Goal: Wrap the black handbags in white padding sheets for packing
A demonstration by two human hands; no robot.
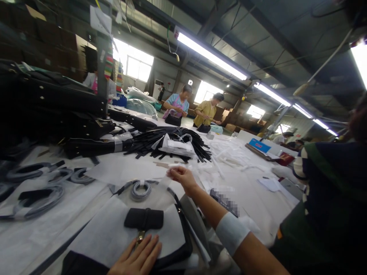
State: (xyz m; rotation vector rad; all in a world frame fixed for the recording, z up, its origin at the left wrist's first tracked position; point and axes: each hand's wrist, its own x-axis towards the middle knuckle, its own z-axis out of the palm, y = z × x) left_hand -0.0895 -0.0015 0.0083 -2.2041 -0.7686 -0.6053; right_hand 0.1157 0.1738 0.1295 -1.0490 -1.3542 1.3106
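Left hand (139,255): flat, fingers straight, on white paper (100,233) over black bag (185,246), by gold clasp (140,237) | Right hand (179,175): pinching thin see-through strip (163,186) | Grey coil (134,194): just past black flap (143,218)

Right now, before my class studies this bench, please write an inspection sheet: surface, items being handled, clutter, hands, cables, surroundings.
Surface: table, pale, widely covered with materials.
Items handled: black bag, lying under a white sheet; black flap with gold-coloured clasp on top.
Clutter: fanned black strips, wrapped coil, blue box.
Hands: left hand spread flat by the clasp; right hand pinched, apparently on translucent film.
Cables: one cord hanging overhead; whether the coil is cable, cannot tell.
Surroundings: two co-workers standing beyond the table, another person at right; lit tube lights above.
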